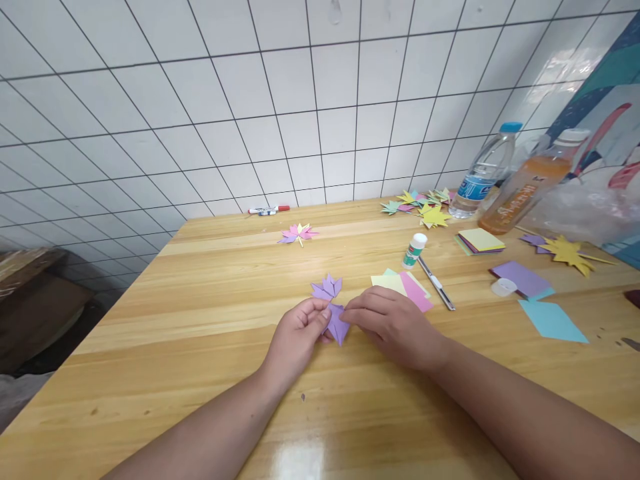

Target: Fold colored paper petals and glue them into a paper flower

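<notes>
Between my hands is a folded piece of purple paper (339,325), its point facing me. My left hand (303,328) pinches its left edge between thumb and fingers. The fingers of my right hand (393,320) are held together and touch the paper's right edge; my right thumb is hidden. Just beyond lies a purple folded paper leaf (327,287) with several points. Pale yellow and pink paper sheets (416,291) lie beside my right hand, partly covered by it.
A glue stick (415,251) stands uncapped near a utility knife (436,284). Its cap (503,287) lies by purple sheets (523,277) and a blue sheet (553,321). A water bottle (485,173), an orange drink bottle (533,183) and paper leaves (433,215) are at back right; markers (269,210) lie by the wall.
</notes>
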`<action>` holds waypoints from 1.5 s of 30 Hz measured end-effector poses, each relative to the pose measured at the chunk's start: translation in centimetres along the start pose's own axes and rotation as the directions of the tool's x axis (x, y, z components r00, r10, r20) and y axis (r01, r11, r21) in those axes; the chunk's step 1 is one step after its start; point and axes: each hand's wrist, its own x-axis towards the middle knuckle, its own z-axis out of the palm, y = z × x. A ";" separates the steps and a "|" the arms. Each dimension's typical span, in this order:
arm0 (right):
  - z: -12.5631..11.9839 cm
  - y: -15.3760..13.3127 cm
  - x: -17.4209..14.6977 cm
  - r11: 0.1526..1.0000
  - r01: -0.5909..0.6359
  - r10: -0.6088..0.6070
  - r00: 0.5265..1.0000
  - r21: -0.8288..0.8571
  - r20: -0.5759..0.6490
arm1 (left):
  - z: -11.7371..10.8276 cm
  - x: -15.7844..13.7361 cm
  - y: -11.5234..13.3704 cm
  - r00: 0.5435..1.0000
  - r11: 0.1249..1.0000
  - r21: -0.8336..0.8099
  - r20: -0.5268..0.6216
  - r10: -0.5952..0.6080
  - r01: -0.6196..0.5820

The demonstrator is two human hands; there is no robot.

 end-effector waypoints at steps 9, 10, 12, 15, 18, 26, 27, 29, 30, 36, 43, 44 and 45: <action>0.0 0.1 -0.2 0.998 -0.048 0.049 0.998 0.030 -0.044 | -0.1 0.0 -0.1 0.999 1.000 -0.028 -0.036 -0.014 0.013; 0.0 0.1 -0.2 0.998 -0.054 0.056 0.997 0.037 -0.053 | -0.1 0.0 -0.1 0.999 0.999 -0.034 -0.040 -0.013 0.011; 0.1 0.2 -0.2 0.998 -0.053 0.056 0.997 0.045 -0.058 | -0.1 0.0 -0.1 0.999 0.999 -0.048 -0.046 -0.015 0.013; 0.3 0.3 -0.1 0.999 -0.037 0.039 0.998 0.040 -0.054 | 0.0 0.1 -0.1 0.999 0.998 -0.060 -0.042 -0.022 0.020; 0.4 0.3 -0.1 0.998 -0.031 0.034 0.997 0.047 -0.073 | 0.0 0.1 -0.1 0.999 0.998 -0.054 -0.023 -0.023 0.022; 0.6 -0.2 -0.1 0.981 -0.138 0.148 0.987 0.139 -0.065 | 0.1 0.1 -0.2 1.000 1.000 0.006 -0.012 -0.004 0.004; 0.7 -0.3 -0.1 0.971 -0.174 0.187 0.980 0.166 -0.067 | 0.1 0.0 -0.2 1.000 1.000 0.015 -0.014 -0.010 0.011; 1.0 -0.3 0.1 0.946 -0.217 0.241 0.967 0.239 -0.078 | 0.1 0.0 -0.2 1.000 1.000 0.027 -0.018 -0.014 0.014; 1.1 -0.3 0.1 0.932 -0.226 0.257 0.963 0.283 -0.077 | 0.1 0.0 -0.2 1.000 0.999 0.031 -0.020 -0.013 0.014; 1.2 -0.1 0.1 0.834 -0.253 0.318 0.947 0.491 -0.051 | 0.2 -0.1 -0.1 1.000 1.000 0.025 -0.028 -0.003 0.004; 0.8 0.0 0.0 0.903 -0.294 0.313 0.950 0.314 -0.009 | 0.1 -0.1 -0.1 0.999 1.000 -0.009 -0.043 0.010 -0.010; 0.8 0.0 0.0 0.902 -0.308 0.325 0.946 0.301 -0.005 | 0.1 -0.1 -0.1 0.999 1.000 -0.013 -0.046 0.011 -0.012; 0.7 0.0 0.0 0.907 -0.306 0.323 0.946 0.290 -0.012 | 0.1 -0.1 -0.1 0.999 1.000 -0.013 -0.044 0.013 -0.013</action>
